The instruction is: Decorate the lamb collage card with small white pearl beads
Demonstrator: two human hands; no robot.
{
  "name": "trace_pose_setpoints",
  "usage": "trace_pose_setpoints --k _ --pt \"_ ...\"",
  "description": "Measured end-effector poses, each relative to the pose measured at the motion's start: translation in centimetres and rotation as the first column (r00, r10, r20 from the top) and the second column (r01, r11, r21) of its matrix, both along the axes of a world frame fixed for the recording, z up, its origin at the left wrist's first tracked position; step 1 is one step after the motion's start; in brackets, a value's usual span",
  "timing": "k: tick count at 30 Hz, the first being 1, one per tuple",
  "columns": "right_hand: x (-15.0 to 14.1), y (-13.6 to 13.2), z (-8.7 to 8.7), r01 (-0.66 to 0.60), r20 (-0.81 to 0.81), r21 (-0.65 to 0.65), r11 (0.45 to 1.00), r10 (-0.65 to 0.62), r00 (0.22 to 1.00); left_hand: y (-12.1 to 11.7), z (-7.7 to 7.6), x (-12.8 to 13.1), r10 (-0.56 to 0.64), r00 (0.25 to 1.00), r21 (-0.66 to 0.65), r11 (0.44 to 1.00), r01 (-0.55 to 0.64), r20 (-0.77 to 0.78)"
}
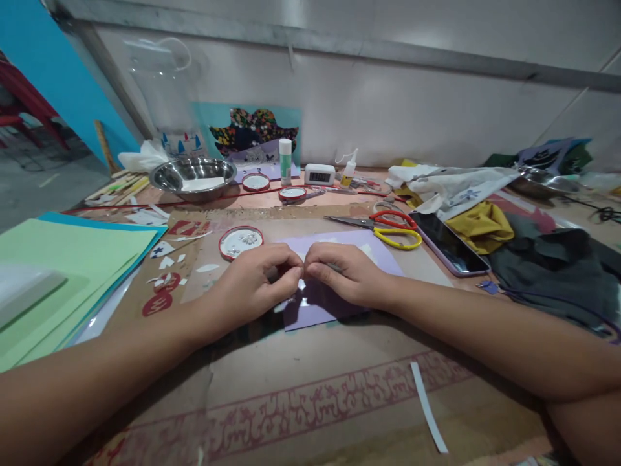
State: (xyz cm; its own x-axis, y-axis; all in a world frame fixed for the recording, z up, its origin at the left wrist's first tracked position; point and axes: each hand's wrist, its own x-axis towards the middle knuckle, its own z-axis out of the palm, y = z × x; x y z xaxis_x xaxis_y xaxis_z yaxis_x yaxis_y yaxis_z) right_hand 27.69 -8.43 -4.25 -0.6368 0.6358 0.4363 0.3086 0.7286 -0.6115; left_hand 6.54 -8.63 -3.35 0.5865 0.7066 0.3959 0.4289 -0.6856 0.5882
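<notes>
My left hand [259, 275] and my right hand [342, 272] meet fingertip to fingertip over a sheet of purple paper [320, 314]. Both are closed in a pinch, with thumb and forefinger pressed together. Whatever lies between the fingertips is too small or hidden to make out. Just beneath them, small white pieces [303, 296] show on the purple paper. Behind my left hand sits a red-rimmed lid [233, 252] with pearl-like beads [250, 238] in it. Scissors [378, 226] with red and yellow handles lie beyond my right hand, partly over the paper.
A phone [451, 243] and cloths [488, 226] lie to the right. Green paper sheets [97, 249] cover the left side. A metal bowl [158, 178], glue stick [285, 162], white timer [319, 175] and glue bottle [348, 171] stand at the back. A white strip [427, 408] lies in front.
</notes>
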Motion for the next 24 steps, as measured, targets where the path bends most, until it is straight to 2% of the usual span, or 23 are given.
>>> trace_pose_setpoints --k 8,24 --pt "-0.03 0.07 -0.21 0.024 0.044 0.023 0.999 -0.025 0.999 0.17 -0.15 -0.04 0.001 1.0 -0.029 1.0 -0.002 -0.024" --pt "-0.32 -0.06 -0.19 0.078 0.03 0.009 0.997 -0.078 0.996 0.17 -0.11 0.12 -0.002 0.999 0.016 1.0 0.003 -0.039"
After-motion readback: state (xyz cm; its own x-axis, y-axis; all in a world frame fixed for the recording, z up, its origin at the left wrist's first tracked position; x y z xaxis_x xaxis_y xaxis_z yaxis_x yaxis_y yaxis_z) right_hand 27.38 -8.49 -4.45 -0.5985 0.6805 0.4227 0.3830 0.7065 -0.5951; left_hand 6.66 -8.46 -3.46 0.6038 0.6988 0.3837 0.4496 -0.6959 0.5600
